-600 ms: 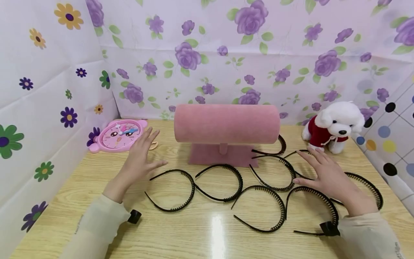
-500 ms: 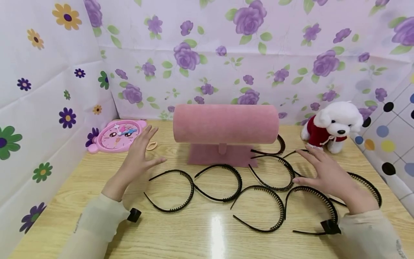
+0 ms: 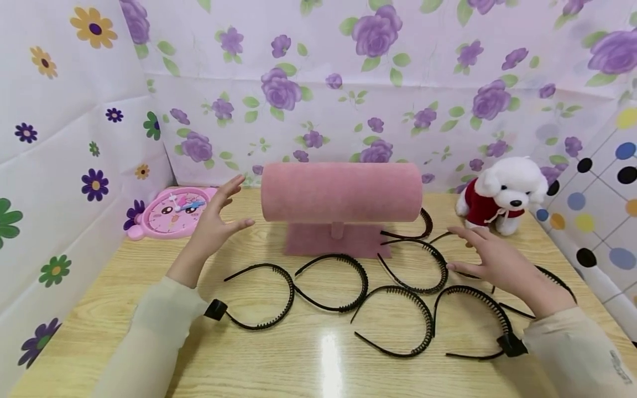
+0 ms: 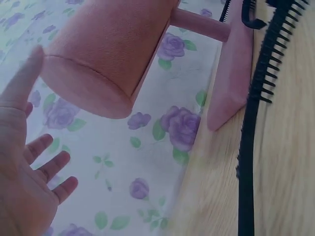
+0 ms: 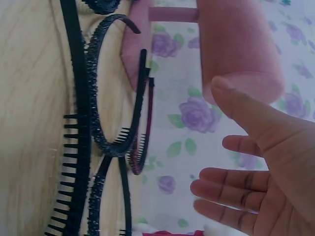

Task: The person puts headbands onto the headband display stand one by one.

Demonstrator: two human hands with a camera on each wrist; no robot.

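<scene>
Hovering, relaxed and grasping nothing — left hand [image 3: 209,232] near a pink, velvety, cylindrical stand [image 3: 340,190], right hand [image 3: 500,264] above black, curved, toothed headbands [image 3: 440,258].

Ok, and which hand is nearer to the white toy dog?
Right. The right hand is just in front of the white toy dog; the left hand is well away, near the pink clock.

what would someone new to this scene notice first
Probably the pink velvety cylinder stand, near the back middle of the wood-grain table. Next would likely come the black toothed hoop headbands scattered in front of it and to its right, then the fluffy white toy dog in red at the back right.
</scene>
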